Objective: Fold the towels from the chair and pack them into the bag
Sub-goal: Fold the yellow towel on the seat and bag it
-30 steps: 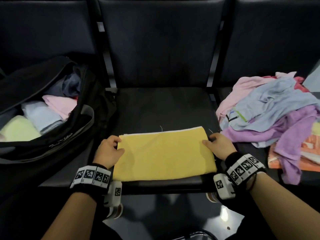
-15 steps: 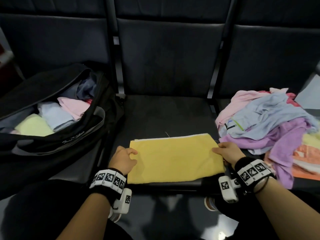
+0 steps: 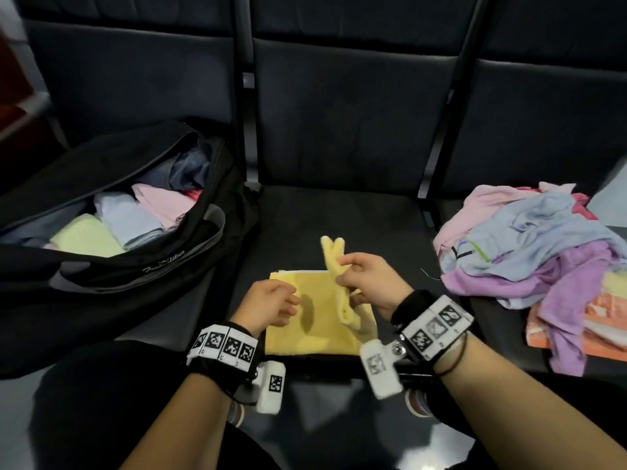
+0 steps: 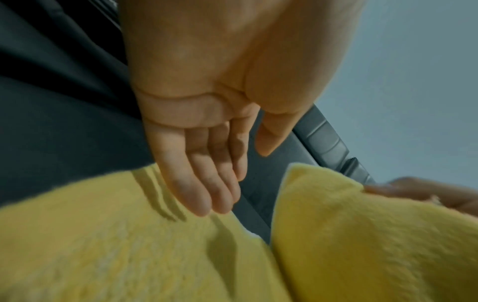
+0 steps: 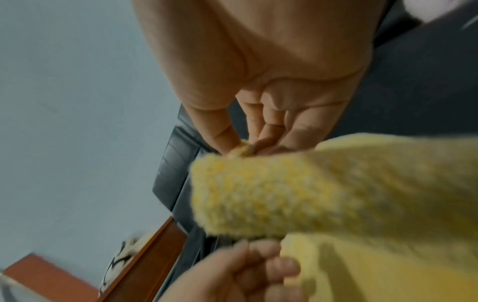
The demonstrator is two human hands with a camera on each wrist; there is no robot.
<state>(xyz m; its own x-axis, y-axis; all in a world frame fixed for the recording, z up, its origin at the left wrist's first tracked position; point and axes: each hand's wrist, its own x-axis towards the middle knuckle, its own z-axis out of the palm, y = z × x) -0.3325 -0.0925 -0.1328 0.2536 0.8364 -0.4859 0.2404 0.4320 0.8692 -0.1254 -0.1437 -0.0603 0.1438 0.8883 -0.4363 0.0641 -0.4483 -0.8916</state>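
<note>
A yellow towel (image 3: 305, 330) lies folded on the middle black seat (image 3: 339, 215). My right hand (image 3: 366, 279) pinches its right end between thumb and fingers and holds that end raised, swung over toward the left. In the right wrist view the right hand (image 5: 258, 92) grips the thick folded edge of the towel (image 5: 284, 194). My left hand (image 3: 274, 301) hovers just above the towel's left part, fingers straight and holding nothing; the left wrist view shows this left hand (image 4: 207, 163) casting a shadow on the towel (image 4: 116, 255). The black bag (image 3: 163, 262) stands open on the left seat.
Several folded towels (image 3: 129, 218), pale green, blue and pink, lie inside the bag. A loose pile of towels (image 3: 529, 252) in pink, blue, purple and orange covers the right seat. Seat backs rise behind; the floor lies below the front edge.
The right hand has lifted the towel's right end and carried it leftward over the towel. The left hand has let go of the left edge and now hovers over it.
</note>
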